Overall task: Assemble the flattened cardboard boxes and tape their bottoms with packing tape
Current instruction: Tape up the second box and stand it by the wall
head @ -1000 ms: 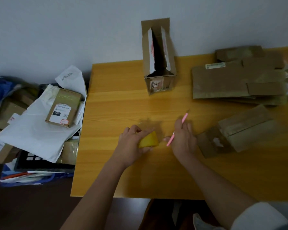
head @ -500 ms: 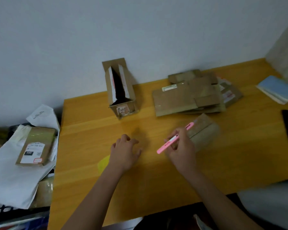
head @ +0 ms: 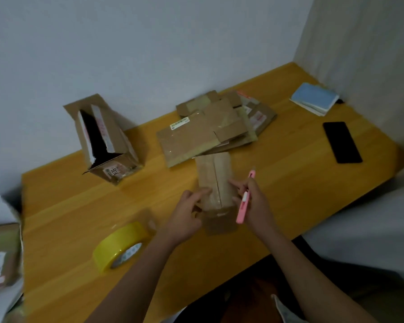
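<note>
A small flattened cardboard box (head: 216,180) lies on the wooden table (head: 289,173) in front of me. My left hand (head: 187,214) grips its left side near the lower end. My right hand (head: 254,201) holds a pink utility knife (head: 245,199) while its fingertips touch the box's right edge. A yellow roll of packing tape (head: 119,244) rests on the table to the left of my left arm, apart from both hands. A pile of flattened boxes (head: 210,129) sits further back.
An assembled open box (head: 105,138) stands at the back left near the wall. A black phone (head: 342,142) and a blue notebook stack (head: 314,101) lie at the right. Parcels and white bags (head: 0,257) crowd the left beside the table.
My left hand let go of the yellow tape roll and moved right onto the small flattened box. My right hand, still holding the pink knife, came to the box's right edge. The view swung right.
</note>
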Demonstrator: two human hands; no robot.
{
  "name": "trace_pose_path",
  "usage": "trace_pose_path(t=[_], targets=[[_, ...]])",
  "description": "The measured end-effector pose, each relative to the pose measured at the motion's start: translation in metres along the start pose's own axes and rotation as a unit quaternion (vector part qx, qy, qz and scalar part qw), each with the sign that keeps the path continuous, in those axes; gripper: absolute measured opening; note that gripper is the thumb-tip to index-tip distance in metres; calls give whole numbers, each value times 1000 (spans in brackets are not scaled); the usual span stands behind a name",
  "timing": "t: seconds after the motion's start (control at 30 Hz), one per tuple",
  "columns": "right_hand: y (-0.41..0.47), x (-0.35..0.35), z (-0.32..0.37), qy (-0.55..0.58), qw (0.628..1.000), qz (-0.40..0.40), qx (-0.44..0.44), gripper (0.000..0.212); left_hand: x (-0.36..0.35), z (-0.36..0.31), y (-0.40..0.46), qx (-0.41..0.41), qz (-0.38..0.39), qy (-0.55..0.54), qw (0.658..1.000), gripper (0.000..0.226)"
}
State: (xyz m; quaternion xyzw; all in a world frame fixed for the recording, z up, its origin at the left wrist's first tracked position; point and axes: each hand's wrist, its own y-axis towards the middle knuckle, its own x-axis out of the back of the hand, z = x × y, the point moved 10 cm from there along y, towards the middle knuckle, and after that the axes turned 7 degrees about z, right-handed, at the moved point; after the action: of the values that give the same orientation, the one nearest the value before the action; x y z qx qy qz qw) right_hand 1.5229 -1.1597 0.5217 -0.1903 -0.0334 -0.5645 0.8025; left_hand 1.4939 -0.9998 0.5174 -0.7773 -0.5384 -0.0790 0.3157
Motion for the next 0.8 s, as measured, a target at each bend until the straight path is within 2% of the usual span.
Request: trace_pose_path(t=[0.03, 0.17, 0.27, 0.4, 0.53, 0.67, 0.8], targets=[[3, -2, -4, 10, 1000, 11, 4, 11, -2, 2, -3, -2, -5, 12, 1000, 62], [5, -7, -15, 39, 998, 14, 46, 16, -1, 3, -8, -30, -19, 55, 998, 54], [5, -14, -21, 39, 996, 65, 48, 9, -4, 6, -7, -25, -23, 43, 999, 46], [1, -18, -16, -1, 993, 108, 42, 26, -8, 11, 0, -5, -37, -12, 999, 36], [2, -15, -10, -73, 994, 63, 51, 62, -10, 12, 5, 7, -49, -26, 998, 30], [4, -14, -8, -128, 988, 38, 81, 67, -8, 10, 9, -6, -64, 0, 998, 25], [6, -19, -11, -178, 976, 58, 107, 70, -8, 12, 10, -13, -66, 28, 997, 30]])
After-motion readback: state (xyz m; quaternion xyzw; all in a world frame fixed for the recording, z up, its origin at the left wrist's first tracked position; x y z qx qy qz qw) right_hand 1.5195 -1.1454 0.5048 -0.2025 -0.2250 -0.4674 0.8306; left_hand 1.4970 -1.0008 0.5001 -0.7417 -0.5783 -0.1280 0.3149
